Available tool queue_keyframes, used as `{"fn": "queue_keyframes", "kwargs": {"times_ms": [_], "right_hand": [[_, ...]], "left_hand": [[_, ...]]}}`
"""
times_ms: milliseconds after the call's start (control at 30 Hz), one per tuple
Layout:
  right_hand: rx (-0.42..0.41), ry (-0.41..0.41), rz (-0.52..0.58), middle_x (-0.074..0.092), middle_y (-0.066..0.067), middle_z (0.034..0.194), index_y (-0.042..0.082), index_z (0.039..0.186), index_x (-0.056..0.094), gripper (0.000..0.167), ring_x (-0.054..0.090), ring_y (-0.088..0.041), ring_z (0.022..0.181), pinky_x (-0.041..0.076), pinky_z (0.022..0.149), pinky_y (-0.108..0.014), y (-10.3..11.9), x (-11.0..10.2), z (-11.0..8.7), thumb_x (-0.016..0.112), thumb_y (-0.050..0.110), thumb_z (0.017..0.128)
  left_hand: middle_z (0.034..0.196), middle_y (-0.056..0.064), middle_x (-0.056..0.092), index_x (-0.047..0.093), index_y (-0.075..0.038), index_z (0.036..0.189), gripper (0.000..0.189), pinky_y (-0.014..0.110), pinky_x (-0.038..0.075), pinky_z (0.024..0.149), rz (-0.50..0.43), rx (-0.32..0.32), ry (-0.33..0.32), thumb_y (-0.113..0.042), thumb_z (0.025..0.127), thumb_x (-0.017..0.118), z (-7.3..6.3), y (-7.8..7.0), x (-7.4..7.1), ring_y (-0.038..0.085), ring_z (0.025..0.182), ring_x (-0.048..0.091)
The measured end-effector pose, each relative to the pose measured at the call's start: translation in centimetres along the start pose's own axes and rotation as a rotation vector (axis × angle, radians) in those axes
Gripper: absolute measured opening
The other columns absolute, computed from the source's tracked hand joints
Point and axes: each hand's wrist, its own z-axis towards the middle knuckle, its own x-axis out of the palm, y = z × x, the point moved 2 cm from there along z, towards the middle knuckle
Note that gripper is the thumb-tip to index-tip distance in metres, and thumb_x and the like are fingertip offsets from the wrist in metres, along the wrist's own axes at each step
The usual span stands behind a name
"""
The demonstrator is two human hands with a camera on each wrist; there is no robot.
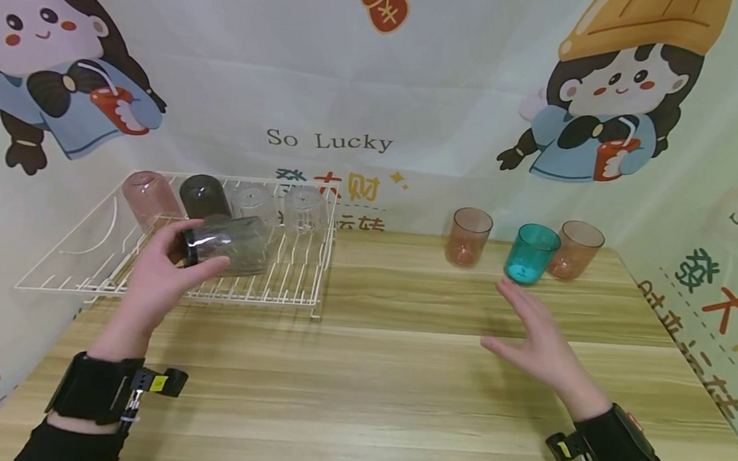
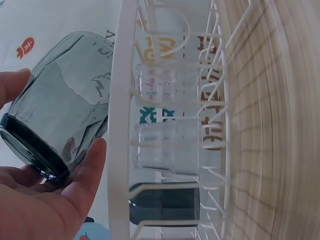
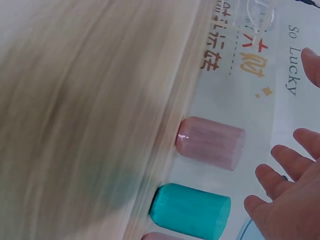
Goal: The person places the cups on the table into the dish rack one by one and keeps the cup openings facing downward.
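My left hand (image 1: pixel 164 271) grips a smoky grey glass (image 1: pixel 229 245) near its base, holding it on its side above the front of the white wire rack (image 1: pixel 284 300). In the left wrist view the fingers and thumb curl round that grey glass (image 2: pixel 70 90). Over the table at the right, my right hand (image 1: pixel 540 341) is spread and holds nothing. The nearest thing to it is a teal glass (image 1: pixel 532 253), upright on the table. Two pinkish glasses stand there too, one to the left (image 1: pixel 469 237) and one to the right (image 1: pixel 579 250) of the teal one.
Along the rack's back row sit upturned glasses: a pink one (image 1: pixel 150 198), a dark one (image 1: pixel 206 196) and two clear ones, left (image 1: pixel 254 204) and right (image 1: pixel 305 210). A printed cloth (image 1: pixel 444 120) hangs behind the wooden table (image 1: pixel 381 393).
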Motion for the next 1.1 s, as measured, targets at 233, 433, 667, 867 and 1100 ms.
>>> {"fn": "queue_keyframes", "kwargs": {"times_ms": [233,433,667,867,1100], "right_hand": [[-0.003,-0.005,-0.036,0.039,-0.029,0.152,-0.005,0.147,0.041,0.082,0.035,-0.052,0.138,0.030,0.108,-0.072,-0.9,0.2,-0.7,0.082,0.015,0.080],[0.047,0.017,-0.040,0.038,-0.029,0.153,-0.005,0.148,0.039,0.084,0.034,-0.052,0.138,0.028,0.109,-0.072,-1.7,0.3,-1.4,0.082,0.019,0.080],[0.068,0.023,-0.046,0.038,-0.031,0.152,-0.006,0.148,0.039,0.084,0.034,-0.053,0.138,0.028,0.109,-0.073,-1.8,0.1,-1.8,0.082,0.018,0.080],[0.080,0.030,-0.047,0.038,-0.032,0.151,-0.007,0.148,0.039,0.084,0.033,-0.054,0.138,0.028,0.109,-0.073,-1.9,-0.2,-2.0,0.082,0.018,0.081],[0.090,0.025,-0.067,0.039,-0.031,0.151,-0.007,0.148,0.039,0.084,0.034,-0.054,0.137,0.027,0.109,-0.072,-2.4,-0.3,-2.2,0.082,0.019,0.081]], "left_hand": [[0.147,0.022,0.041,0.036,-0.004,0.151,0.076,0.008,0.041,0.080,0.029,-0.027,-0.020,-0.030,0.091,0.074,0.3,1.5,-1.2,0.035,0.125,0.046],[0.145,0.019,0.042,0.031,-0.001,0.152,0.079,0.011,0.043,0.086,0.017,-0.090,-0.057,-0.030,0.091,0.073,0.5,2.8,-2.2,0.025,0.120,0.046],[0.143,0.020,0.043,0.029,0.002,0.151,0.084,0.032,0.044,0.096,0.082,-0.174,-0.115,-0.038,0.091,0.072,1.1,3.7,-3.7,0.030,0.120,0.044],[0.147,0.028,0.039,0.028,0.005,0.150,0.087,0.057,0.039,0.105,0.123,-0.192,-0.138,-0.041,0.090,0.071,1.5,4.2,-4.8,0.040,0.126,0.039],[0.151,0.032,0.035,0.027,0.004,0.153,0.090,0.066,0.036,0.107,0.186,-0.223,-0.145,-0.045,0.090,0.069,2.0,4.9,-6.0,0.047,0.132,0.035]]}}
